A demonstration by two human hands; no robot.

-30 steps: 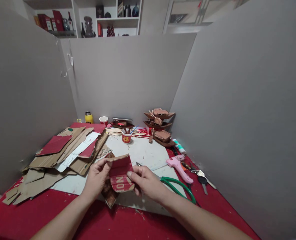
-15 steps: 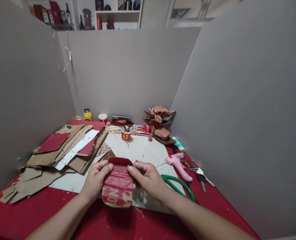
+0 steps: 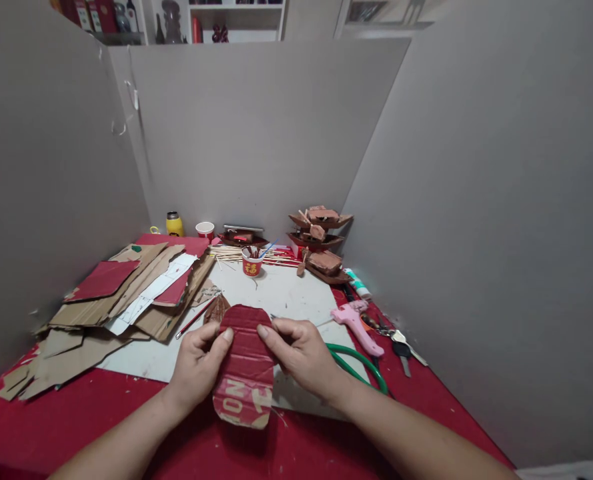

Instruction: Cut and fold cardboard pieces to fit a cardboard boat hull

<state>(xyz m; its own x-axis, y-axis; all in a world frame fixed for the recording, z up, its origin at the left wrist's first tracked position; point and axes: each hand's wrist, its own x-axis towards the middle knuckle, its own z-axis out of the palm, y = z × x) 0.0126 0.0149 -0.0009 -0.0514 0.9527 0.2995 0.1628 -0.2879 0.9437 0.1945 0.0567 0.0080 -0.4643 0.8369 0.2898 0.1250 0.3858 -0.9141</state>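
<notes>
A creased red cardboard piece (image 3: pixel 243 373) with rounded corners and pale printed letters is held up between both hands, over the front edge of the white board (image 3: pixel 141 360). My left hand (image 3: pixel 201 363) pinches its left edge, thumb on the face. On the opposite edge, my right hand (image 3: pixel 299 357) grips it the same way. Just behind the card lies a brown leaf-shaped piece (image 3: pixel 217 309), partly hidden. A pencil (image 3: pixel 195 318) rests to the left of it. Green-handled scissors (image 3: pixel 359 367) lie right of my right hand, their blades mostly covered.
Cardboard sheets (image 3: pixel 96 313) are piled at left. A paper cup (image 3: pixel 252 262), thin sticks (image 3: pixel 229 254) and brown model boats (image 3: pixel 321 237) stand at the back. On the right are a pink glue gun (image 3: pixel 357 327), keys (image 3: pixel 401 350) and a white-green tube (image 3: pixel 359 285). Grey partitions (image 3: pixel 256 133) enclose the table.
The card's top flap, folded over before, now lies flatter in line with the rest. Both hands keep hold of its edges. The view has tipped slightly downward.
</notes>
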